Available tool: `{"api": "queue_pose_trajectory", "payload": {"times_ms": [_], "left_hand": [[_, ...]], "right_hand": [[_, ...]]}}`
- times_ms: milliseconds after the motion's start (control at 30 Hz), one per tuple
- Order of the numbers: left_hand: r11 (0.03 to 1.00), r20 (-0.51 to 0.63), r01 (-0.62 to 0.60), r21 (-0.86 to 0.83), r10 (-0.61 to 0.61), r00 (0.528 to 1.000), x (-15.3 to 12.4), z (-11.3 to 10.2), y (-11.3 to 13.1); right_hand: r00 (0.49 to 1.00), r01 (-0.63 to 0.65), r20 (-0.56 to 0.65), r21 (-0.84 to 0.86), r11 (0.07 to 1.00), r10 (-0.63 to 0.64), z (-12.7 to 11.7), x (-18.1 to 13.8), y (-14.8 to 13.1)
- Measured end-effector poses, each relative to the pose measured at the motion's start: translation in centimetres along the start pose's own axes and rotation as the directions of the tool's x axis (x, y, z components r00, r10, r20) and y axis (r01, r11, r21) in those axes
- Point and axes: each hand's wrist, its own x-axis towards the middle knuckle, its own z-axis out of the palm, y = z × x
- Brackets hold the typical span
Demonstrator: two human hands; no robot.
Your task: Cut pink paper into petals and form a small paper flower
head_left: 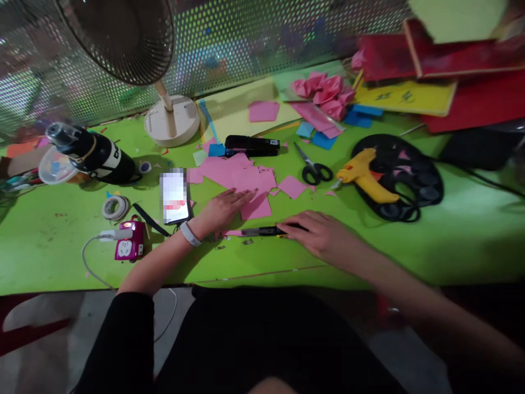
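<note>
My left hand [223, 207] lies flat, fingers stretched out, on a pink paper sheet [256, 207] at the near edge of a heap of pink paper squares [238, 172]. My right hand [318, 232] is curled over the handle end of a black utility knife [262, 231] that lies on the green table [53, 257], its blade end pointing left toward the pink sheet's lower edge. A white band sits on my left wrist.
A phone [175, 196] lies left of my left hand, with a pink charger [129, 246], tape roll [115, 207] and black bottle [96, 155] farther left. A fan base [172, 119], black stapler [251, 145], scissors [314, 167], yellow glue gun [365, 178] and pink paper flowers [326, 93] lie beyond.
</note>
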Motion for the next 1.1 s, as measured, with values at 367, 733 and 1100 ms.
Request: {"api": "queue_pose_trajectory", "payload": {"times_ms": [367,733,1100], "left_hand": [[0.97,-0.121,0.223,-0.095,-0.234,0.965,-0.1,-1.3,0.8],[0.906,-0.091,0.286,-0.312,-0.328,0.94,0.3,-1.6,0.6],[0.795,-0.063,0.293,-0.531,-0.382,0.922,-0.7,-1.5,0.9]], "right_hand": [[0.895,-0.429,-0.204,-0.157,0.89,0.396,0.6,-0.4,3.3],[0.977,-0.214,0.033,0.067,0.975,0.212,2.4,10.2,0.9],[0.859,-0.426,0.142,0.73,0.534,0.492,-1.1,12.4,5.9]]}}
